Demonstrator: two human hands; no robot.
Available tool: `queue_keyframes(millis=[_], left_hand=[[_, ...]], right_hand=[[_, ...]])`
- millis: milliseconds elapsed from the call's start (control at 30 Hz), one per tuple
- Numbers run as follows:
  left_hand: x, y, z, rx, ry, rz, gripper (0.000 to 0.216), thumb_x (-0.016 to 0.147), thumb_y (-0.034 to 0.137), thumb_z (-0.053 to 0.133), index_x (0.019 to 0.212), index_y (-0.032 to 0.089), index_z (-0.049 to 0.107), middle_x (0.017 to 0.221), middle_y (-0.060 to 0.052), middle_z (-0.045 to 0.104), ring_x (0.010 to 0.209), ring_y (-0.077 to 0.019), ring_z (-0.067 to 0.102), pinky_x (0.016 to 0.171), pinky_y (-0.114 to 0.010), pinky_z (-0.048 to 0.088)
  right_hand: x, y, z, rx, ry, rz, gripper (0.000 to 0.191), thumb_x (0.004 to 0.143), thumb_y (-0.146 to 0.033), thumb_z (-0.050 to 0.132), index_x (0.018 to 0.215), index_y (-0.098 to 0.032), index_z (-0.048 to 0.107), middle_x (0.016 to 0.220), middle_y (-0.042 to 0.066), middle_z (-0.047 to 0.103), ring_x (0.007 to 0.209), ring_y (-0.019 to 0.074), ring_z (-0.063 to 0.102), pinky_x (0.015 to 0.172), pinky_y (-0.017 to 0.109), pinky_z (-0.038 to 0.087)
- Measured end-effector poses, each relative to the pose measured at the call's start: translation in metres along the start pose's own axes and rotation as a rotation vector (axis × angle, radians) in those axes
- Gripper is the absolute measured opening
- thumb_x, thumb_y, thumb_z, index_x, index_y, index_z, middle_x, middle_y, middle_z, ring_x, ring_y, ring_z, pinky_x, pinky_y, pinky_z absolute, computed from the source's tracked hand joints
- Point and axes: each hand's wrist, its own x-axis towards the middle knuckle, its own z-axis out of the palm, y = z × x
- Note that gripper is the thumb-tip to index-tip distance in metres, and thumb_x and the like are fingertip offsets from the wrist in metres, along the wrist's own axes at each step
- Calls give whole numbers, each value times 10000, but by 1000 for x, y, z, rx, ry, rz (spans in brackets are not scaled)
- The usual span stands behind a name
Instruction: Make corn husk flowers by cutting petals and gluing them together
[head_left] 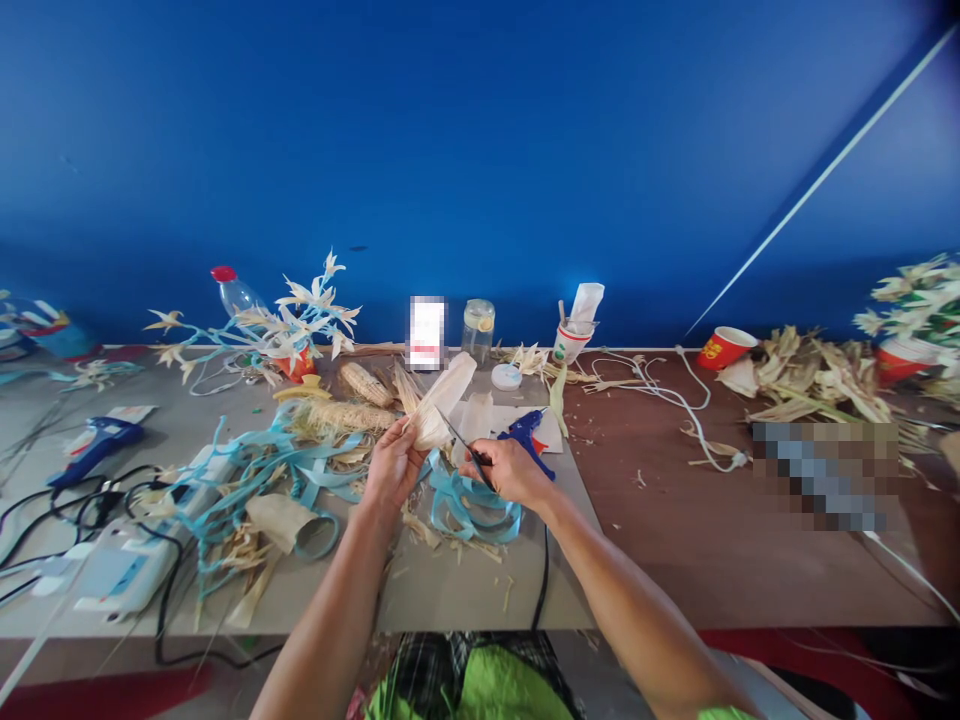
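Note:
My left hand (pixel 391 465) is closed on a pale corn husk leaf (pixel 444 398), which sticks up and to the right over the table. My right hand (pixel 508 468) grips a pair of scissors (pixel 463 443). Their dark blades point up and left and touch the lower edge of the husk. Below my hands lie loops of light blue ribbon (pixel 472 508) and husk scraps. A blue glue gun (pixel 526 432) rests on paper just behind my right hand.
A husk flower branch (pixel 289 325), a plastic bottle (pixel 232 292), a glass jar (pixel 478 328) and paper cups (pixel 571 340) stand along the back edge. Dried corn cobs (pixel 365 383) lie mid-table. Another glue gun (pixel 97 445) and black cables (pixel 90 500) sit left. Husk piles (pixel 817 380) lie right.

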Motion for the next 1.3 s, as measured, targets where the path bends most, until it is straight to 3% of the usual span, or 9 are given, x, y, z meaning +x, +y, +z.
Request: queue_keyframes(millis=[267, 667, 933, 1300], left_hand=[[-1, 1, 0, 12, -3, -9, 169, 660, 53, 693, 811, 112, 646, 784, -37, 704, 646, -109, 653, 665, -223, 539], [-3, 1, 3, 39, -27, -75, 171, 647, 31, 672, 802, 100, 648, 758, -41, 703, 652, -113, 654, 683, -230, 546], [-5, -2, 1, 171, -121, -161, 181, 635, 89, 703, 808, 111, 656, 731, -39, 687, 601, -122, 635, 588, -223, 535], [-5, -3, 0, 193, -159, -191, 190, 647, 100, 693, 835, 101, 669, 738, -49, 687, 619, -121, 637, 623, -218, 536]], right_hand=[[2, 1, 1, 247, -84, 52, 266, 719, -375, 653, 819, -130, 645, 621, 6, 595, 553, 101, 454, 495, 188, 339], [3, 7, 3, 315, -115, 89, 298, 719, -422, 644, 807, -137, 632, 586, -23, 530, 526, 84, 408, 483, 191, 318], [4, 9, 3, 328, -75, 56, 353, 709, -451, 653, 853, -131, 624, 633, -31, 518, 574, 88, 425, 524, 186, 346], [2, 10, 0, 265, -47, 39, 330, 721, -452, 644, 797, -132, 617, 607, -31, 522, 564, 89, 428, 516, 183, 340]])
